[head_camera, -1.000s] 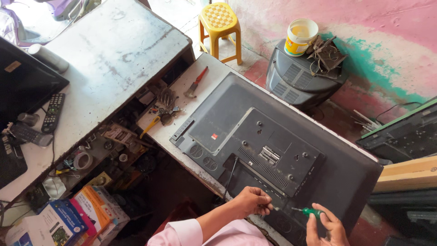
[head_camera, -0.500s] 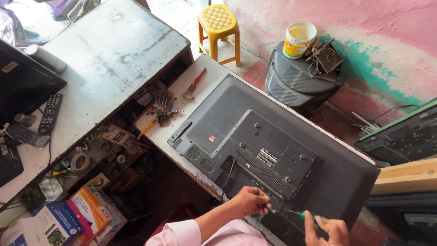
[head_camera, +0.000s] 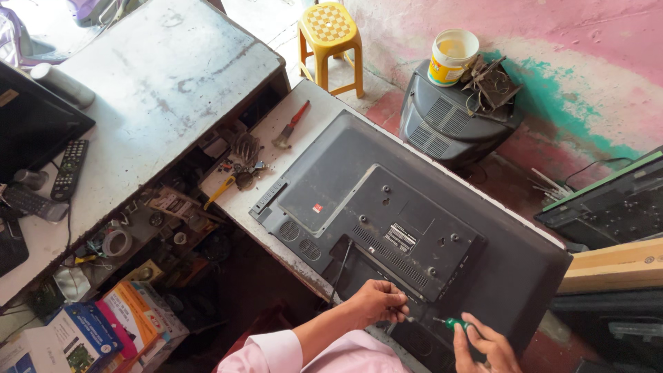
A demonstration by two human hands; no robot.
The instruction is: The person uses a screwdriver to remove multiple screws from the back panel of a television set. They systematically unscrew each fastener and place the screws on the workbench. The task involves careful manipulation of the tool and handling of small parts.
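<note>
Black plastic makes up the back of the flat television (head_camera: 414, 228), which lies screen-down across a pale workbench (head_camera: 314, 114), its near lower edge overhanging toward the person. The right hand (head_camera: 483, 345) is closed around a green-handled screwdriver (head_camera: 452, 322), whose thin shaft points left toward the set's lower edge. The left hand (head_camera: 376, 302) is curled, fingertips pinched at that same spot where the shaft ends; whether it grips a screw or only steadies the tip I cannot tell. The set looks broad and thin, likely light for its size but awkward and flexible, with a fragile glass panel underneath, so it probably wants lifting by both long edges of the frame, never by pressing on the middle. The back cover looks like a thin, stiff shell that would crack if pried hard. The screwdriver is small and rigid, best gripped at its ribbed handle. Red-handled pliers (head_camera: 290, 128) lie well apart on the bench.
</note>
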